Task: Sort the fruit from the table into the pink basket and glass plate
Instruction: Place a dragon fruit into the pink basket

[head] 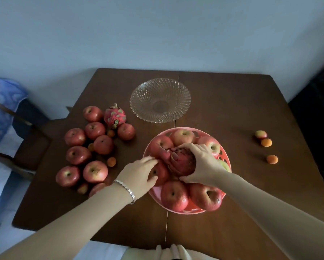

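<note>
The pink basket (177,210) stands at the table's middle front, filled with several red apples. On top of them lies a dragon fruit (181,162), and my right hand (202,164) is closed over it from the right. My left hand (140,175) grips a red apple (162,173) at the basket's left edge. The glass plate (160,100) sits empty behind the basket. Left of the basket, several red apples (95,171) and small orange fruits (111,161) lie on the table beside a second dragon fruit (114,115).
Three small fruits (266,142) lie on the brown table (232,102) at the right. A chair (26,139) with blue cloth stands off the table's left side. A wall rises behind the table.
</note>
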